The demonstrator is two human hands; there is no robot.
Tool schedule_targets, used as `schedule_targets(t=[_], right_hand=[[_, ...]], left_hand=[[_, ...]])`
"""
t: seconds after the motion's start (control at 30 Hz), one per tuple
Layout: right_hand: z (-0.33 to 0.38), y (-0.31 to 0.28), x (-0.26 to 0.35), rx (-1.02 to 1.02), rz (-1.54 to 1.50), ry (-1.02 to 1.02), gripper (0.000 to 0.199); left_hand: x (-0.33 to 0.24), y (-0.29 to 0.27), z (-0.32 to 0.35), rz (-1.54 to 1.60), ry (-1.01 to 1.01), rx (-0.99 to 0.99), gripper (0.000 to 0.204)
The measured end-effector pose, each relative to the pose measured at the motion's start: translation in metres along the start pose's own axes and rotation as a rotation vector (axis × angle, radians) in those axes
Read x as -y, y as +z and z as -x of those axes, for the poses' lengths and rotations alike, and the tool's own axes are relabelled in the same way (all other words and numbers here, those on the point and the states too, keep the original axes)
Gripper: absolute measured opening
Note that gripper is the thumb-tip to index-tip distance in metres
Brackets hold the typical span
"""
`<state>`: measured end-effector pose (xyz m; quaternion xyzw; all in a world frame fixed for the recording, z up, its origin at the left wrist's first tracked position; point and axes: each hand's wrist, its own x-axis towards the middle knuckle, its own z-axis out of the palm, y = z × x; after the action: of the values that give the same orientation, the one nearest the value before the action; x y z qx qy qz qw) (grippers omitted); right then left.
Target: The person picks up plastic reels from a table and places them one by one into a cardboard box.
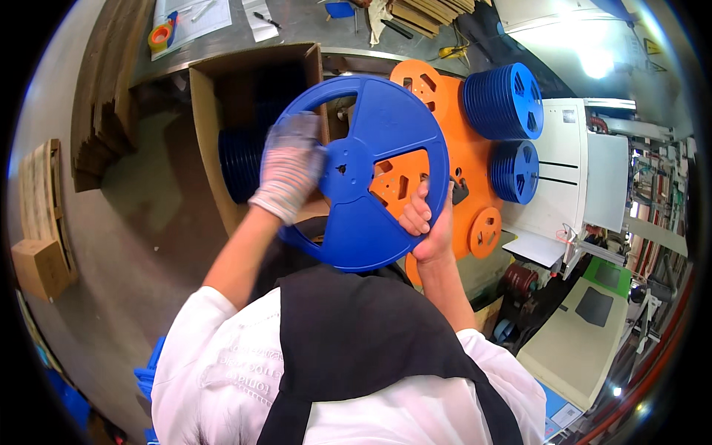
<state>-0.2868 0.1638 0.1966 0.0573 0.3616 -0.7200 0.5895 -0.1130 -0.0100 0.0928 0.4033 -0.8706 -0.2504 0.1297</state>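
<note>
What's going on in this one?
A person holds a large blue reel upright before a black apron. The bare right hand grips its rim; the gloved left hand, blurred, is at its left side. An open cardboard box with more blue reels stands left; blue stacks sit by an orange piece at right.

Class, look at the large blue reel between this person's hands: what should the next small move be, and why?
Probably ease the large blue reel leftward, toward the open cardboard box: the right hand holds its rim, the gloved left hand is at its opposite side, and other blue reels are inside the box.
</note>
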Motion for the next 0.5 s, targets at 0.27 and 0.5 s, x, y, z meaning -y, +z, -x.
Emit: schedule_targets(t=[0.27,0.5], right_hand=[[-0.023,-0.007,0.045,-0.14,-0.149,-0.043,0.053],[-0.044,0.03,0.051,-0.22,0.091,-0.059,0.064]], left_hand=[[0.035,-0.047,0.054,0.138,0.671,0.233,0.072],[0.024,-0.016,0.068,0.156,0.445,0.124,0.042]])
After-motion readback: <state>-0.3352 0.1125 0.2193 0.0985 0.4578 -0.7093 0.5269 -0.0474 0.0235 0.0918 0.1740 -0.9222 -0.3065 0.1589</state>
